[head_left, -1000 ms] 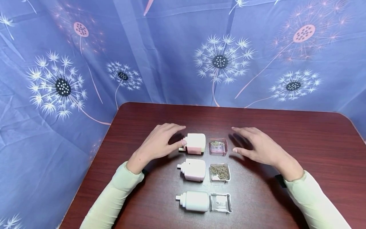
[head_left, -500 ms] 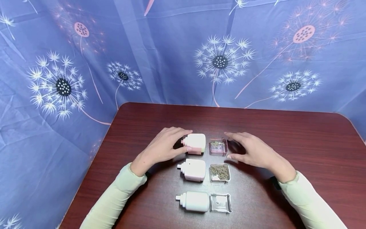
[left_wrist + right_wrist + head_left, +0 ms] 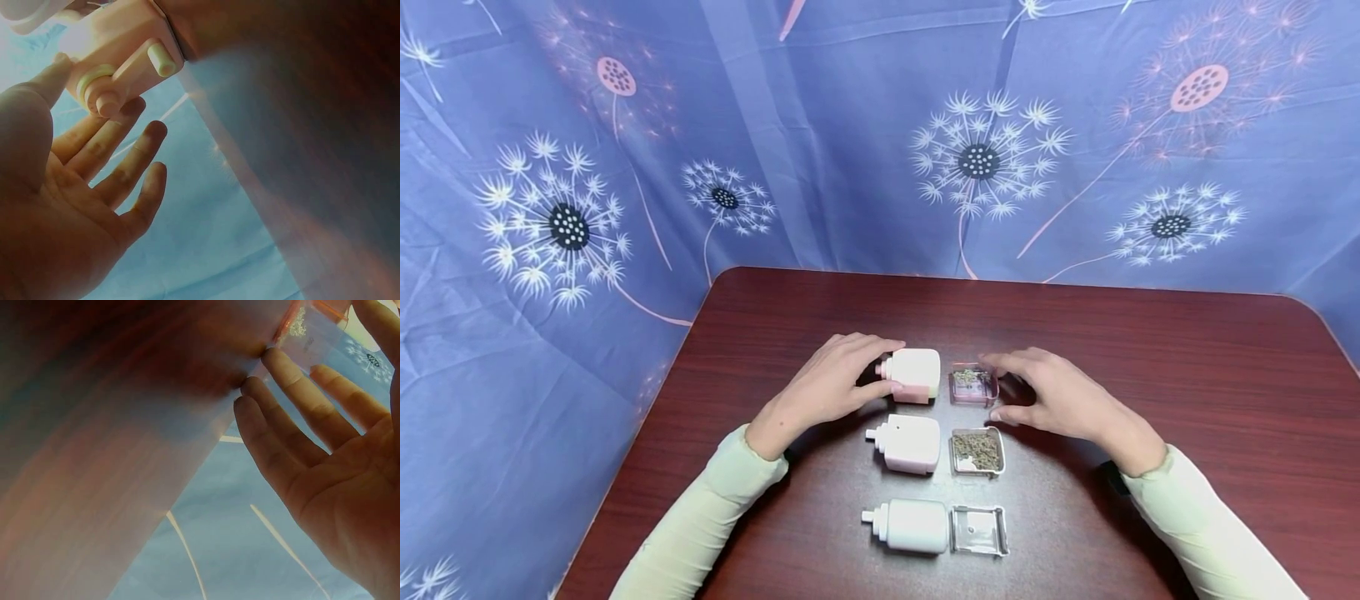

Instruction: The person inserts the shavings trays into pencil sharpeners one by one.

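Observation:
In the head view my left hand point(image 3: 827, 387) has its thumb and fingers on opposite sides of a pink-and-white hand-crank pencil sharpener point(image 3: 916, 373), pinching its crank end. The left wrist view shows the sharpener's pink body point(image 3: 134, 53) and crank, with the other fingers spread loose. My right hand point(image 3: 1063, 392) arches beside a clear pink shavings drawer point(image 3: 973, 400) holding a few shavings. Its fingertips reach over the drawer's right side, and its thumb is just apart from the near corner. In the right wrist view the fingers point(image 3: 300, 394) are relaxed, nearly straight.
Nearer the body lie a pale pink sharpener point(image 3: 912, 443) beside a drawer point(image 3: 977, 452) full of shavings, and a white sharpener point(image 3: 916, 527) beside a clear drawer point(image 3: 979, 532). All are on a dark red-brown table point(image 3: 775, 533). A blue floral cloth point(image 3: 850, 150) hangs behind.
My left hand has moved right onto the top sharpener, whose crank end is now largely covered. My right hand has come left, up to the pink drawer.

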Available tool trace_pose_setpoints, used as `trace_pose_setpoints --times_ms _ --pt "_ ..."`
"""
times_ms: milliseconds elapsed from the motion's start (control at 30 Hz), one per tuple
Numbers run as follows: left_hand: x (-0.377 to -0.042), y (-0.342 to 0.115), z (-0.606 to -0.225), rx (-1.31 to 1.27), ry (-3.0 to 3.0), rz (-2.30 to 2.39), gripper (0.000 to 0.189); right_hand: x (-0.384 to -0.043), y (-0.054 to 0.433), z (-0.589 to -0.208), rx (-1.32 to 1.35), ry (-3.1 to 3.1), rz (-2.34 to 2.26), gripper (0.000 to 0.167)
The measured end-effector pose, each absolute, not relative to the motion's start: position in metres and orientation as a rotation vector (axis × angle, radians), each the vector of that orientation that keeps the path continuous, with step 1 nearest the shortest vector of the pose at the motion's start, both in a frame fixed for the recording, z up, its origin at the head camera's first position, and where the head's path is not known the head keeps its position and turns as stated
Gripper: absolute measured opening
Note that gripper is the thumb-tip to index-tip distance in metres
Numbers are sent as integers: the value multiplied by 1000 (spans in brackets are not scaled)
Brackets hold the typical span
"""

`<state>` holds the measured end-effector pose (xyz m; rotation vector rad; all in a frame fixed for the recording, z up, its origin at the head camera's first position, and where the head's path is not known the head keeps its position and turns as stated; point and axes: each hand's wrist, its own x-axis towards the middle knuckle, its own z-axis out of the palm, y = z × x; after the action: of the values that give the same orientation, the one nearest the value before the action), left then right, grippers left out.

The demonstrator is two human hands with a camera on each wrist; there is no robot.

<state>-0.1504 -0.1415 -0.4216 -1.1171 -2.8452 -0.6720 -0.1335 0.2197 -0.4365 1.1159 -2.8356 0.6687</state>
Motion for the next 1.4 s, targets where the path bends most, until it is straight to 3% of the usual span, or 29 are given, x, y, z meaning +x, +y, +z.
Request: trace_pose_setpoints --times_ms 767,1400 --pt "-149 -141 -421 -1078 -2887 -727 60 -138 203 -437 1026 -2885 696 48" --pt "-150 -139 -421 -1069 -2896 -747 60 -143 192 -436 1116 -2860 704 51"
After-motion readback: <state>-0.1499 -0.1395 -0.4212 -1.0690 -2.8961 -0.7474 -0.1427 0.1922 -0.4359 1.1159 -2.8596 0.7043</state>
